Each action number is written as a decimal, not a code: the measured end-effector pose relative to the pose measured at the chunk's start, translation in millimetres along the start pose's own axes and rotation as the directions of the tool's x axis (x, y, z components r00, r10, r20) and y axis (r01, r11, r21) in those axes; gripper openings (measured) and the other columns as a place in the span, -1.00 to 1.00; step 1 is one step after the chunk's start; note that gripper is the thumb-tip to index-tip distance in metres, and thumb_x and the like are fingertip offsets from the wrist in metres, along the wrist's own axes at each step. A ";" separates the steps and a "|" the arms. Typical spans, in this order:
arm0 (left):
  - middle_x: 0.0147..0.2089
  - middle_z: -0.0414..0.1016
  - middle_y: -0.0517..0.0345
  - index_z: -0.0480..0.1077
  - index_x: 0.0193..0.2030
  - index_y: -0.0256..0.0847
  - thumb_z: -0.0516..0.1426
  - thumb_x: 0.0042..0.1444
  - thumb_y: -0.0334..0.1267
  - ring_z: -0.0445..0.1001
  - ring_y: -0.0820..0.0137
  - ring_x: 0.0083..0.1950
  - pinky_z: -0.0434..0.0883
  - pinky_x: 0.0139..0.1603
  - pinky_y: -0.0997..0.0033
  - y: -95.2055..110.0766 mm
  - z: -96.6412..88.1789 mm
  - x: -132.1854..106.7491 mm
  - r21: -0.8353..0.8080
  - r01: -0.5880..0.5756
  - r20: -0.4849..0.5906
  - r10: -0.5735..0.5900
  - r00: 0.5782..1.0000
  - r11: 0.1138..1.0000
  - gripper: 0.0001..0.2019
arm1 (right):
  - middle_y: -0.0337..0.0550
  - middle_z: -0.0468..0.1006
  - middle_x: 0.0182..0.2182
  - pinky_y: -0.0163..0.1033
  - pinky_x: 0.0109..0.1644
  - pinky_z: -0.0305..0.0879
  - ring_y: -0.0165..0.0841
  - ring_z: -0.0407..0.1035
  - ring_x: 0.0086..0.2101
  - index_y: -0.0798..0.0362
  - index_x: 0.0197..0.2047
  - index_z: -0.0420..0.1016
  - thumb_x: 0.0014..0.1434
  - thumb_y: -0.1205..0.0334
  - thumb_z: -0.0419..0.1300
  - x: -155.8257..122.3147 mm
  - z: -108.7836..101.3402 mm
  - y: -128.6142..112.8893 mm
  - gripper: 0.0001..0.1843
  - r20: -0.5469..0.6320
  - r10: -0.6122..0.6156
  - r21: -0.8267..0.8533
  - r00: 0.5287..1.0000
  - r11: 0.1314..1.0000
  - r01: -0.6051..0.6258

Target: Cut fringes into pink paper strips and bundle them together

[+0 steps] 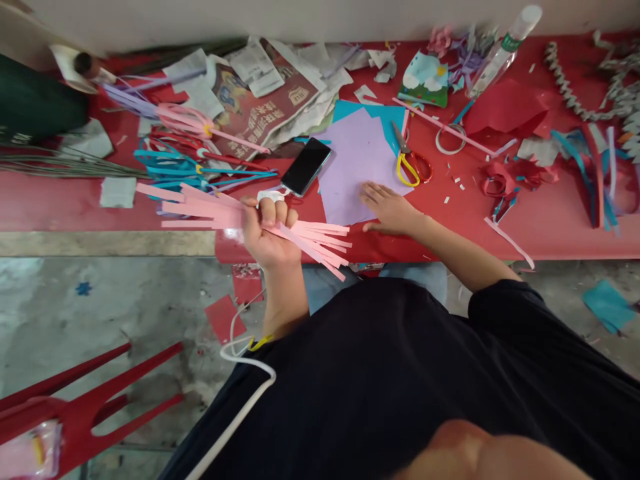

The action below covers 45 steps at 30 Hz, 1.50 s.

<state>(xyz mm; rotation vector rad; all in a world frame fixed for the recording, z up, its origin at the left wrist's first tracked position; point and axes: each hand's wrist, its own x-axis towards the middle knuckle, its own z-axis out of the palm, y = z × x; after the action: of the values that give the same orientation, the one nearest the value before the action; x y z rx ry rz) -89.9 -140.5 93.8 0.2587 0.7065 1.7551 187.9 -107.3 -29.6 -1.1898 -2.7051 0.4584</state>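
Note:
A bundle of pink paper strips (215, 212) is gripped in my left hand (273, 230), its ends fanning out on both sides of the fist. My right hand (387, 207) lies flat with fingers stretched on the lower right part of the purple paper (347, 153). Under that sheet, a teal paper (387, 123) shows at the top and right. Scissors (409, 160) with red and yellow handles lie by the purple sheet's right edge. A black phone (307, 167) rests between the left fist and the purple paper, with a white cable near it.
Blue looped strips (173, 167) and pink looped strips (185, 120) lie at the left. Newspaper (270, 93) covers the back. A tape roll (451, 139), a plastic bottle (505, 53) and red paper (507, 110) are at the right. A red stool (75, 417) stands at lower left.

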 end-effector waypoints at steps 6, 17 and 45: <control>-0.55 -0.13 0.40 0.31 -0.30 -0.15 -0.07 0.60 -0.18 -0.03 0.50 -0.58 -0.05 -0.48 0.52 11.5 -19.6 -2.5 0.087 -0.070 0.022 0.069 0.997 0.994 -0.62 | 0.35 0.20 0.52 0.24 0.58 0.11 0.15 0.10 0.52 0.33 0.58 0.17 0.35 -0.52 0.06 -48.5 6.3 4.4 0.15 0.089 -0.191 0.007 0.977 0.981 0.191; -0.50 -0.20 0.37 0.27 -0.40 -0.17 0.06 0.54 -0.20 -0.13 0.49 -0.55 -0.04 -0.50 0.52 1.1 -38.2 8.8 0.175 -0.026 0.015 0.023 1.000 0.984 -0.62 | 0.16 0.07 0.59 0.39 0.63 -0.17 0.12 -0.09 0.58 0.06 0.60 0.18 0.43 -0.37 0.05 -119.9 -12.2 -39.8 -0.09 -0.110 0.254 -0.017 0.961 0.966 -0.258; -0.55 -0.13 0.33 0.28 -0.28 -0.15 -0.32 0.59 -0.36 -0.02 0.46 -0.53 0.01 -0.40 0.41 -26.9 16.4 10.2 0.264 -0.070 0.204 0.016 0.979 0.962 -0.52 | 0.45 -0.18 0.61 0.57 0.52 -0.08 0.34 -0.34 0.59 0.29 0.63 0.02 0.45 -0.10 0.01 -337.5 69.7 -51.2 -0.10 -0.337 0.880 0.028 0.333 0.363 -0.931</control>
<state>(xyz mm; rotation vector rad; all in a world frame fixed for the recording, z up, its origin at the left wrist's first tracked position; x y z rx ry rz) -63.1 -121.7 89.3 0.6336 0.7965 1.6431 362.0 -404.4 -83.0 -2.5610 -1.5373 0.0904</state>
